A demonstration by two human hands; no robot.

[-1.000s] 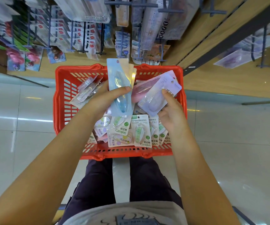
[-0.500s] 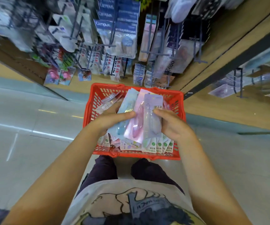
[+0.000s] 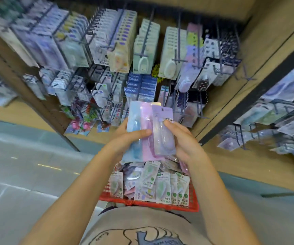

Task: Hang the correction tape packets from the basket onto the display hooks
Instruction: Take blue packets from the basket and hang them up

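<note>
While raised, both hands (image 3: 125, 138) grip fanned packets (image 3: 148, 131).

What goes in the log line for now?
left hand holds blue, pink packets | right hand holds purple packet | basket below

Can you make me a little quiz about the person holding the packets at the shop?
1. True or false: the left hand and right hand both hold the fanned packets.
2. Which packet lies on top, nearest the right hand? A) blue packet B) pink packet C) purple packet
3. Fill in: the red basket below the hands holds many more ____.

Key: 1 true; 2 C; 3 packets
</note>
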